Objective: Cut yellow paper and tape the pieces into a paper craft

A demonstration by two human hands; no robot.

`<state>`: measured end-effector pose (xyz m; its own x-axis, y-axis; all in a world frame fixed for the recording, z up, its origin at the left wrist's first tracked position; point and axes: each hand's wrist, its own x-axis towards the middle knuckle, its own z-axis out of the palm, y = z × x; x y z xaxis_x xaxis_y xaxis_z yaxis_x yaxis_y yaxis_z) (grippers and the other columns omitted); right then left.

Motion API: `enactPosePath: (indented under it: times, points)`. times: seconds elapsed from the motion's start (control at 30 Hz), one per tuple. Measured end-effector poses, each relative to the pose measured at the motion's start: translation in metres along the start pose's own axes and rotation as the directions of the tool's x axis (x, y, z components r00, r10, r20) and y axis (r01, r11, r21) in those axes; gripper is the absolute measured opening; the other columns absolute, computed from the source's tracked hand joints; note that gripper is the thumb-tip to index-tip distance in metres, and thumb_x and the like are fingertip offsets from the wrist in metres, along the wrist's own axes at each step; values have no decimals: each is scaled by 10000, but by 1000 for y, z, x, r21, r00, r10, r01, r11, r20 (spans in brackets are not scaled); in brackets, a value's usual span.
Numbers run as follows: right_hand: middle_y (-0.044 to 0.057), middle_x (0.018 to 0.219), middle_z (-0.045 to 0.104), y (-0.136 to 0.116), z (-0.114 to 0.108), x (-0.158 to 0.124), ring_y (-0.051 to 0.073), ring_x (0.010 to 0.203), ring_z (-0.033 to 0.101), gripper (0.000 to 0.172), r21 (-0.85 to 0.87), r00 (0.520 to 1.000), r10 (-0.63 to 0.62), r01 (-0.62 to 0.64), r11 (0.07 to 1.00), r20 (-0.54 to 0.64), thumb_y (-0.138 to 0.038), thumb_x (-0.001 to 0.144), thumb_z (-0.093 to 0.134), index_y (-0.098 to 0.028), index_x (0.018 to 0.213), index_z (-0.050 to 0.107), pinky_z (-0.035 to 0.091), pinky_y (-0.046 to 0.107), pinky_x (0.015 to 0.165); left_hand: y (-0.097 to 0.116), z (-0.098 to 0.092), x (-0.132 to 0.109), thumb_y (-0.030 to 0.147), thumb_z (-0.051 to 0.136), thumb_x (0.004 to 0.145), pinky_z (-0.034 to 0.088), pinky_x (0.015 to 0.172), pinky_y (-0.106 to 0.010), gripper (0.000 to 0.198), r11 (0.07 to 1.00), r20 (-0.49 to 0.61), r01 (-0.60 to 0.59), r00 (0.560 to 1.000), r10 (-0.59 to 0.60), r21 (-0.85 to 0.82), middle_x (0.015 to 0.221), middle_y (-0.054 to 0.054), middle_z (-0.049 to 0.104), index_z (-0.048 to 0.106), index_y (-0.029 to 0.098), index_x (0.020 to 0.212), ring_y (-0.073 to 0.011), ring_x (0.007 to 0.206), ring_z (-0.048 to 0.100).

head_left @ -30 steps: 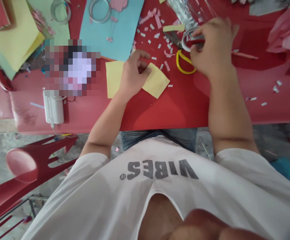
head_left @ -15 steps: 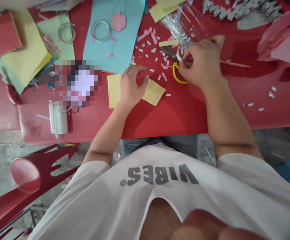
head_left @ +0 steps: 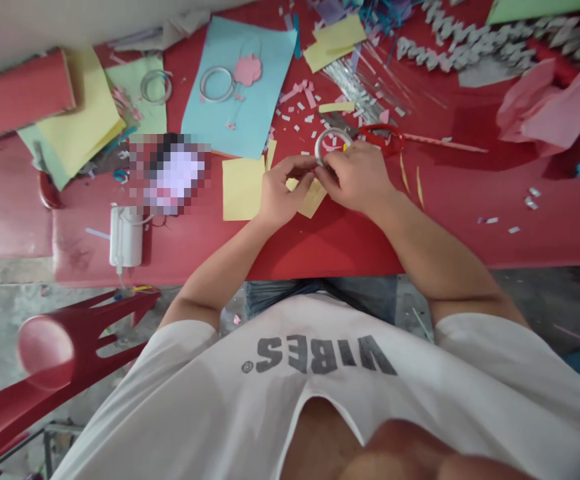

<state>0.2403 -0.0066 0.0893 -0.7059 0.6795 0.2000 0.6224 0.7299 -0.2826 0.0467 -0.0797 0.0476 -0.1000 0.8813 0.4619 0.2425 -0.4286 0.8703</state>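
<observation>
My right hand [head_left: 357, 173] grips a roll of tape [head_left: 321, 137], a pale ring standing up from its fingers. The fingertips of my left hand [head_left: 285, 190] are pinched together and meet those of the right at the roll's lower edge. What lies between the left fingertips is too small to make out. Beneath both hands is a small yellow paper piece [head_left: 311, 203], partly covered. A larger yellow paper [head_left: 243, 190] extends left from under my left hand. Just beyond my right hand lie scissors [head_left: 395, 137] with red handles, partly hidden.
Blue paper [head_left: 195, 123] bears another ring-shaped roll [head_left: 217, 85] and a pink paper flower [head_left: 248, 69]. White and pink scraps [head_left: 305, 119] are scattered ahead. A blurred-out phone [head_left: 177, 173] and a white power bank [head_left: 126, 237] lie left; crumpled pink paper [head_left: 553, 107] is at right.
My right hand has moved left and nearer with the tape roll, meeting my left hand. The red scissor handles are now uncovered. My left fingers have closed from apart to a pinch.
</observation>
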Motion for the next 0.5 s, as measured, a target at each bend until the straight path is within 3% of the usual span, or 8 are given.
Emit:
enactPosePath:
  times: [0.13,0.2,0.33,0.5]
  points:
    - [137,841,692,-3,0,-1,382,954,693,491,12,999,3,-3,1000,-42,-486,1153,362,-180,1010,717,510,584,952,-2,-4,3,607,683,1036,631,921,-357,540,998,-74,26,997,-22,51,1252,-63,775,573,339,1491,-195,1025,779]
    - [131,814,680,-5,0,-1,378,936,694,518,32,999,3,-1,999,-54,-502,1155,342,-187,990,719,512,599,960,-5,-5,5,633,671,1036,625,915,-357,577,994,-49,9,999,-4,107,1342,-68,755,554,362,1532,-191,1001,778]
    - [131,816,675,-8,0,-1,388,963,700,513,66,998,6,-2,998,-66,-516,1155,340,-182,1042,712,499,631,996,-6,-5,6,626,618,1069,630,893,-362,486,982,50,-85,996,78,167,1301,-97,787,710,295,1412,-210,983,778]
    - [138,836,681,-4,2,-1,392,966,694,466,50,996,-9,14,999,-84,-493,1144,377,-182,1017,700,490,630,991,3,-3,4,539,663,1070,628,860,-340,361,981,-19,-84,996,88,177,1104,-87,829,803,250,1235,-196,939,775]
